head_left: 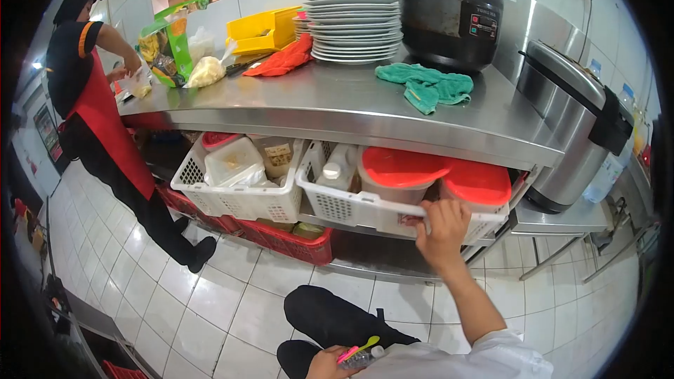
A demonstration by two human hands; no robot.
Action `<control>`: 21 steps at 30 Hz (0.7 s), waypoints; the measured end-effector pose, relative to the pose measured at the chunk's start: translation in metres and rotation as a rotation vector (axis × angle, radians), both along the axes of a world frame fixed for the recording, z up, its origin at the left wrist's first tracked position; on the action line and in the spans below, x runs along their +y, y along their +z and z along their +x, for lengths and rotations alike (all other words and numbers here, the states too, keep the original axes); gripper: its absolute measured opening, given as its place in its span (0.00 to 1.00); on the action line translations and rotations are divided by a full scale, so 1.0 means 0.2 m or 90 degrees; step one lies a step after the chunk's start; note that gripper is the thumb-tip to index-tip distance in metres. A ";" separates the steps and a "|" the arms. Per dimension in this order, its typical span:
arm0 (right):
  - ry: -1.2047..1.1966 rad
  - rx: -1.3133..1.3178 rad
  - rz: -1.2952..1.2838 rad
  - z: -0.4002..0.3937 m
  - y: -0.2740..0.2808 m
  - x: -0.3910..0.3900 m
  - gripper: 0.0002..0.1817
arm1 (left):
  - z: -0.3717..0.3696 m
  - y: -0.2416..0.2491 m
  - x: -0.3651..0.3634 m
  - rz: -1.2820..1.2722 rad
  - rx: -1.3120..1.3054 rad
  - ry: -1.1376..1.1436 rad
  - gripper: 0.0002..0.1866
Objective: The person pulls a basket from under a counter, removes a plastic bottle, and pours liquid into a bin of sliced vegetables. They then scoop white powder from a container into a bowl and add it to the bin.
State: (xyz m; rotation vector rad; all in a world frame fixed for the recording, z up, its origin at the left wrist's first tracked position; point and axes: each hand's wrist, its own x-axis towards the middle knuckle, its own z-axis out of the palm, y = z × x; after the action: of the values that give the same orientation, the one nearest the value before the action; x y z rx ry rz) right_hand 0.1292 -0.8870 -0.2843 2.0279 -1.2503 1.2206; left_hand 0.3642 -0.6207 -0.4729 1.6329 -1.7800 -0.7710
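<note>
My right hand (446, 231) reaches to the shelf under the counter, its fingers wrapped over the front rim of a white plastic basket (344, 207). Inside that basket are tubs with red lids (404, 166) and a white bottle (335, 174). Low at the bottom, close to my legs, my left hand (328, 365) is closed around a small clear plastic container (361, 358). A pink utensil (347, 354) and a yellow-green spoon (370, 342) show in the same grasp. Part of that hand is cut off by the frame.
Another white basket (235, 196) stands to the left, above a red crate (288, 242). On the steel counter (337, 95) are stacked plates (356, 21), a black rice cooker (449, 17), and a green cloth (428, 85). A co-worker in a red apron (112, 126) stands left.
</note>
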 end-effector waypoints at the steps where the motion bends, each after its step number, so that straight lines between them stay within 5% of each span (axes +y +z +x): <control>1: -0.004 -0.002 0.000 0.02 -0.01 0.04 0.22 | 0.00 -0.01 0.01 0.000 -0.002 -0.004 0.26; 3: -0.033 -0.012 0.026 0.04 -0.03 0.10 0.24 | 0.02 -0.01 0.03 0.097 0.011 0.015 0.27; 10: 0.048 -0.075 -0.113 0.01 0.30 0.14 0.26 | 0.07 -0.03 0.14 0.029 0.025 0.072 0.28; 12: -0.007 0.143 -0.151 -0.04 0.49 0.07 0.20 | 0.09 -0.06 0.16 -0.080 0.076 0.065 0.29; 15: 0.097 0.224 -0.106 -0.20 0.52 -0.11 0.17 | 0.11 -0.13 0.20 -0.002 0.010 0.056 0.30; 21: 0.130 0.122 -0.154 -0.24 0.71 0.00 0.15 | 0.09 -0.17 0.22 -0.096 -0.002 0.061 0.31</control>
State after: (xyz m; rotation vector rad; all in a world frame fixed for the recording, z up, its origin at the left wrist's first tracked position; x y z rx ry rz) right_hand 0.0804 -0.8880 -0.1432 2.0714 -0.7827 1.1711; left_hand 0.3831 -0.5774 -0.5059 1.6075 -1.7052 -0.5760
